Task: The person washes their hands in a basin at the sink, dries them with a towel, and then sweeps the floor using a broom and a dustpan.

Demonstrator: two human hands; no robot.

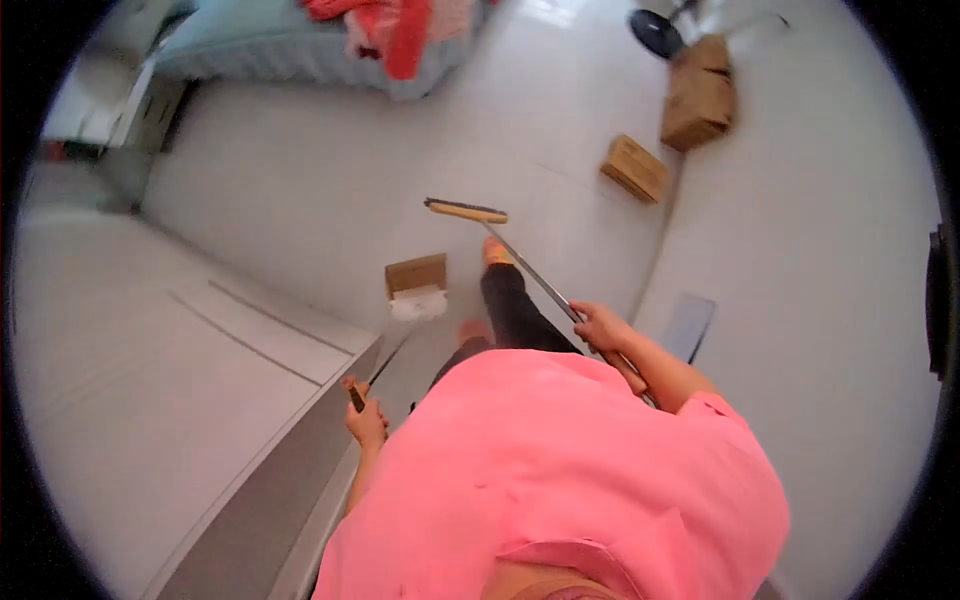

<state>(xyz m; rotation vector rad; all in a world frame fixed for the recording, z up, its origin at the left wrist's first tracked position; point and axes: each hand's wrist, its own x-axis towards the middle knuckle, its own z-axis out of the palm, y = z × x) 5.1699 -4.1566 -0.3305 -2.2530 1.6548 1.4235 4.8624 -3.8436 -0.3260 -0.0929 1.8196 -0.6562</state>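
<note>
My right hand [600, 328] is wrapped round the metal pole of a broom [535, 272]. Its wide yellow head [468, 212], edged with dark bristles, is at floor level just beyond my foot [495, 252]. On the other side, my left hand [368, 422] closes round the brown-ended handle of a long-handled dustpan [416, 273]. That pan, brown at the back with a whitish front part, is low by the floor left of my feet. Part of its thin handle is hard to make out.
A pale cabinet [170, 370] runs along my left side. A bed with a blue-green cover [270, 50] and red cloth [405, 40] is ahead. At the right wall are a small cardboard box [635, 168], a larger brown box [698, 95] and a round black base [655, 33].
</note>
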